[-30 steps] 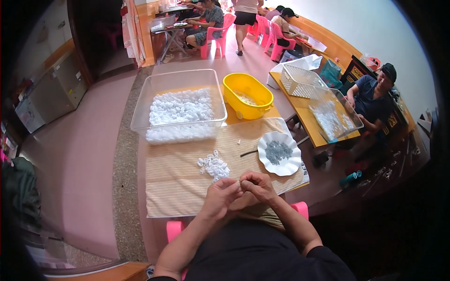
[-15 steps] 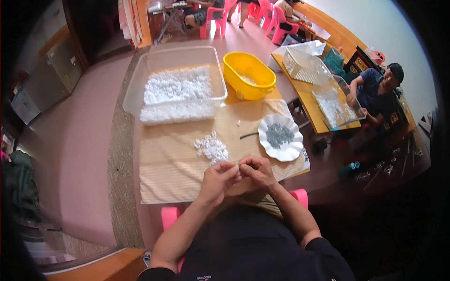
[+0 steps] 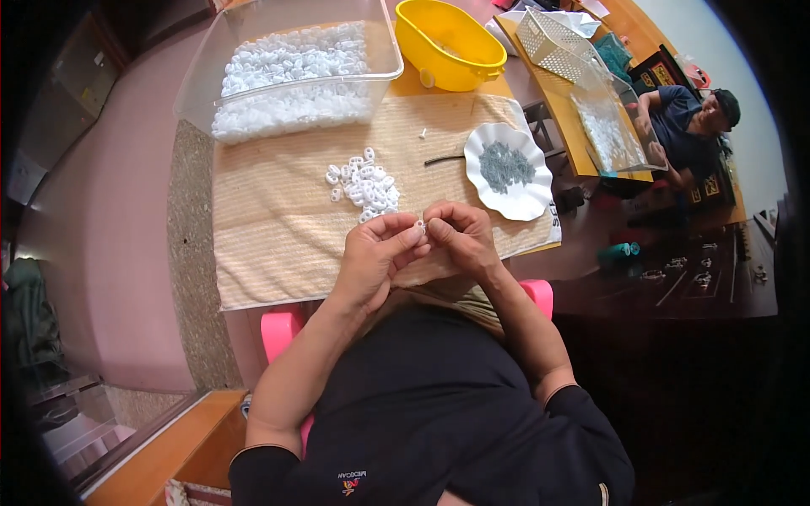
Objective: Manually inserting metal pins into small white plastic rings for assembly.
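Mid-frame, my left hand (image 3: 371,260) pinches a white piece (image 3: 420,224), seemingly steadying it; I can't tell my right hand's (image 3: 462,240) grip.

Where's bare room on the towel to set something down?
Widest: the striped towel left of the white pieces, nearer you than the clear bin. Smaller: between those pieces and the scalloped plate, below the black rod. Crowded: by left hand and right hand.
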Action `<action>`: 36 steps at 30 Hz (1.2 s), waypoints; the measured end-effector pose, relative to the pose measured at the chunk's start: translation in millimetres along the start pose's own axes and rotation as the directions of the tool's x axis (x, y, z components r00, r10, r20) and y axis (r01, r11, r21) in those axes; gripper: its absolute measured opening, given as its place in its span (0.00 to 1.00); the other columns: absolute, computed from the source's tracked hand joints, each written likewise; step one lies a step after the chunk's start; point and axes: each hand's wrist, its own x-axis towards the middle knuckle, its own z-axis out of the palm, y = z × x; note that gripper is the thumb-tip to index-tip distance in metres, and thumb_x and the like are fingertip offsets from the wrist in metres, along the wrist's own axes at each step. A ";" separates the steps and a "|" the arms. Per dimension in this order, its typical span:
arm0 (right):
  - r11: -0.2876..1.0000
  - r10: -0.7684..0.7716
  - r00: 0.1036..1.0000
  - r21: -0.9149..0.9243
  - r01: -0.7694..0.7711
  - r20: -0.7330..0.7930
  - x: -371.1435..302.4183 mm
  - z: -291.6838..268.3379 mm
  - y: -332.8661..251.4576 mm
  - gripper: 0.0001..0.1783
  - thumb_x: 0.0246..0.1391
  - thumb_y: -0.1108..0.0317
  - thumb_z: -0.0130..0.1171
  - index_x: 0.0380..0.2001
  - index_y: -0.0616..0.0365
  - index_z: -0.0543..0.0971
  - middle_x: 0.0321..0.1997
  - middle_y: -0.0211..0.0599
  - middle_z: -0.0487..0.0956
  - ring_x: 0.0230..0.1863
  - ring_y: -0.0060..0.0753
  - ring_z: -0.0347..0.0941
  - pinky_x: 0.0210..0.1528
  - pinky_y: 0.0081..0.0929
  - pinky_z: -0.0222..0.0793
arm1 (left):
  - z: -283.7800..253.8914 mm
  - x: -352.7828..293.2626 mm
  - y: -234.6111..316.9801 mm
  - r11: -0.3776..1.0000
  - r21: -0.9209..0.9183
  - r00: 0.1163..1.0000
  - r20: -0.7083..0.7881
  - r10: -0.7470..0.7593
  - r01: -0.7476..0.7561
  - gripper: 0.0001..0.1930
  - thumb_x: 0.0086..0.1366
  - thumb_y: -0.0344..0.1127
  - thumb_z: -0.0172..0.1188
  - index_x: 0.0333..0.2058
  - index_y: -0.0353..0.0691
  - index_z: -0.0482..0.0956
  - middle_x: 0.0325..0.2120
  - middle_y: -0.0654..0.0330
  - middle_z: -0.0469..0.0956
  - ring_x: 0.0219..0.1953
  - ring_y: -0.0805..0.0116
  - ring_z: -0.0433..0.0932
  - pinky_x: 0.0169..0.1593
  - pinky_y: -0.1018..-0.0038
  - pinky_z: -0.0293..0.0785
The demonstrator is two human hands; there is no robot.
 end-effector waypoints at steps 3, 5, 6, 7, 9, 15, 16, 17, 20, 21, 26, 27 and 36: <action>1.000 -0.011 1.000 0.010 0.011 0.012 -1.6 -0.7 1.1 0.05 0.58 0.74 0.57 0.35 0.65 0.77 0.37 0.30 0.76 0.34 0.16 0.71 0.36 0.15 0.69 | -0.6 -1.8 -1.1 1.000 0.001 1.000 -0.003 -0.002 0.002 0.09 0.60 0.23 0.61 0.40 0.31 0.76 0.32 0.56 0.79 0.33 0.70 0.80 0.41 0.76 0.81; 1.000 -0.011 1.000 -0.012 0.011 0.018 -1.8 -1.5 1.6 0.05 0.58 0.74 0.57 0.35 0.65 0.77 0.37 0.31 0.76 0.34 0.17 0.71 0.36 0.15 0.69 | -1.6 -1.8 -2.1 1.000 -0.004 1.000 -0.013 -0.002 0.002 0.09 0.60 0.23 0.61 0.40 0.30 0.76 0.32 0.56 0.79 0.33 0.70 0.80 0.41 0.76 0.81; 1.000 -0.010 1.000 -0.011 0.010 0.018 -1.7 -2.3 2.5 0.05 0.58 0.74 0.57 0.35 0.65 0.77 0.37 0.31 0.76 0.34 0.17 0.71 0.36 0.15 0.69 | -1.6 -1.8 -2.6 1.000 -0.002 1.000 -0.016 -0.001 0.001 0.09 0.60 0.23 0.61 0.40 0.30 0.76 0.32 0.56 0.79 0.33 0.70 0.80 0.41 0.76 0.81; 0.999 -0.025 0.999 -0.024 0.026 0.021 -1.5 -3.4 4.0 0.05 0.58 0.74 0.57 0.35 0.65 0.77 0.37 0.31 0.76 0.34 0.17 0.71 0.36 0.15 0.69 | -1.8 -1.8 -3.0 1.000 -0.001 1.000 -0.019 -0.001 0.001 0.09 0.60 0.23 0.61 0.40 0.30 0.76 0.32 0.56 0.79 0.33 0.69 0.80 0.41 0.76 0.81; 0.999 -0.039 0.999 -0.037 0.040 0.024 -1.4 -3.8 4.9 0.05 0.58 0.74 0.58 0.35 0.65 0.77 0.38 0.32 0.76 0.35 0.17 0.71 0.36 0.15 0.69 | -1.7 -2.0 -2.7 1.000 -0.002 1.000 -0.018 -0.001 0.001 0.09 0.60 0.23 0.61 0.40 0.30 0.76 0.32 0.56 0.79 0.33 0.69 0.80 0.41 0.76 0.81; 0.999 -0.033 0.999 -0.027 0.034 0.008 -0.5 -1.8 2.5 0.05 0.57 0.73 0.59 0.34 0.64 0.77 0.38 0.32 0.76 0.35 0.18 0.71 0.37 0.16 0.69 | -2.5 -0.7 -2.2 1.000 -0.014 1.000 -0.011 -0.002 0.002 0.09 0.60 0.23 0.60 0.40 0.31 0.76 0.32 0.55 0.79 0.33 0.68 0.81 0.41 0.75 0.82; 0.999 -0.041 0.999 -0.029 0.041 0.010 -0.2 -1.9 2.7 0.05 0.57 0.73 0.59 0.34 0.64 0.77 0.38 0.32 0.76 0.35 0.18 0.70 0.37 0.16 0.69 | -2.8 -0.3 -2.5 1.000 -0.018 1.000 -0.010 -0.001 0.001 0.09 0.60 0.22 0.60 0.40 0.32 0.76 0.33 0.54 0.80 0.34 0.67 0.81 0.41 0.75 0.82; 0.998 -0.048 0.999 -0.032 0.048 0.011 -0.1 -1.9 2.9 0.05 0.57 0.73 0.59 0.34 0.64 0.77 0.38 0.32 0.75 0.35 0.18 0.70 0.37 0.16 0.69 | -2.8 -0.2 -2.8 1.000 -0.019 1.000 -0.011 0.000 0.000 0.09 0.60 0.22 0.60 0.40 0.32 0.76 0.33 0.54 0.80 0.34 0.67 0.81 0.41 0.75 0.82; 0.996 -0.080 0.997 -0.050 0.081 0.018 0.3 -2.5 4.4 0.05 0.57 0.73 0.58 0.34 0.64 0.77 0.37 0.32 0.75 0.35 0.18 0.70 0.37 0.15 0.69 | -3.1 0.0 -3.4 1.000 -0.026 1.000 -0.011 0.005 -0.005 0.08 0.60 0.22 0.60 0.40 0.32 0.76 0.33 0.54 0.80 0.34 0.67 0.81 0.41 0.75 0.82; 0.996 -0.080 0.997 -0.049 0.080 0.018 0.3 -2.6 4.7 0.05 0.57 0.73 0.58 0.34 0.64 0.77 0.37 0.32 0.75 0.35 0.18 0.70 0.37 0.15 0.69 | -3.2 0.0 -3.8 1.000 -0.028 1.000 -0.009 0.006 -0.006 0.08 0.60 0.22 0.60 0.40 0.32 0.76 0.33 0.55 0.79 0.34 0.67 0.81 0.41 0.75 0.82; 0.995 -0.089 0.996 -0.033 0.090 0.030 0.0 -4.0 7.0 0.04 0.58 0.73 0.58 0.34 0.64 0.76 0.37 0.33 0.75 0.35 0.18 0.70 0.36 0.15 0.69 | -2.7 -0.2 -3.5 1.000 -0.025 1.000 -0.020 0.001 -0.001 0.08 0.60 0.22 0.60 0.39 0.32 0.76 0.33 0.55 0.79 0.34 0.67 0.81 0.42 0.75 0.82; 0.995 -0.089 0.996 -0.033 0.090 0.031 -0.1 -3.6 6.7 0.04 0.58 0.73 0.58 0.34 0.64 0.76 0.37 0.33 0.75 0.35 0.18 0.70 0.36 0.15 0.69 | -2.7 -0.5 -3.3 1.000 -0.023 1.000 -0.021 0.002 -0.002 0.08 0.60 0.22 0.60 0.39 0.32 0.76 0.33 0.55 0.79 0.34 0.67 0.81 0.42 0.75 0.82; 0.989 -0.101 0.995 -0.106 0.103 0.022 -0.1 -2.0 5.7 0.04 0.58 0.74 0.57 0.33 0.64 0.76 0.36 0.32 0.76 0.35 0.18 0.70 0.39 0.16 0.67 | -2.7 -0.2 -3.6 1.000 -0.026 1.000 -0.022 0.006 -0.007 0.08 0.60 0.23 0.60 0.39 0.32 0.76 0.33 0.55 0.79 0.34 0.68 0.81 0.41 0.75 0.82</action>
